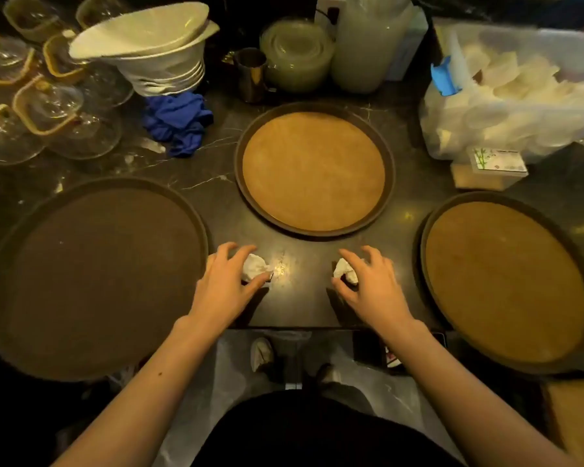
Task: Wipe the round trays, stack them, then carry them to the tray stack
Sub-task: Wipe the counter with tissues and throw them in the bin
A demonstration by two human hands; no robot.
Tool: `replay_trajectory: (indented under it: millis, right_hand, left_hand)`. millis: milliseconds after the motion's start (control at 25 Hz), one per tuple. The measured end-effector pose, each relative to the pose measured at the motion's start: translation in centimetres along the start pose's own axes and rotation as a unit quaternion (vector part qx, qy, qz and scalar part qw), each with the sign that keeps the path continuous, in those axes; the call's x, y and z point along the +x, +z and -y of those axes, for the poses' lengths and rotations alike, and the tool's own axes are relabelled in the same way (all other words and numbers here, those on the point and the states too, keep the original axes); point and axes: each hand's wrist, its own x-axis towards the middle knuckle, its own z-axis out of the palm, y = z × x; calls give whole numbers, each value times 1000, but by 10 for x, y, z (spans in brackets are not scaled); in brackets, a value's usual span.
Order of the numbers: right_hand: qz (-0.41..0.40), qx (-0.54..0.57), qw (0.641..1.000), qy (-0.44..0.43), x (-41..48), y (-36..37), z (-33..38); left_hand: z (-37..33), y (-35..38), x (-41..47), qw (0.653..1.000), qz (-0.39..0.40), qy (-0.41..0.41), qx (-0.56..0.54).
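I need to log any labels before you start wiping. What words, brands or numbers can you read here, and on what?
No text can be read.
Small box by the plastic bag: green bamboo picture and lines of print, too blurred to read.
Dark item below the counter edge, by the right hand: a red and white mark, too small to read.
The three trays and the other items: no lettering visible.

Bare counter (294,264) between trays (312,170) — probably.

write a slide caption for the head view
Left hand and right hand each over a crumpled tissue between three round trays.
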Motion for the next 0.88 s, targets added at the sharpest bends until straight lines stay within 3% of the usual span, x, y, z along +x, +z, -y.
replay_trajectory:
  millis: [200, 600, 880]
  right_hand:
    - [-51, 45, 995, 74, -5, 14, 6]
    - [-76, 27, 996, 36, -1, 21, 5]
    - [-90, 49, 993, 65, -11, 25, -7]
  left_hand:
    - [11, 13, 7, 998, 26, 37, -49]
    - [3, 17, 12, 997, 18, 58, -36]
    - [-15, 18, -3, 991, 34, 96, -87]
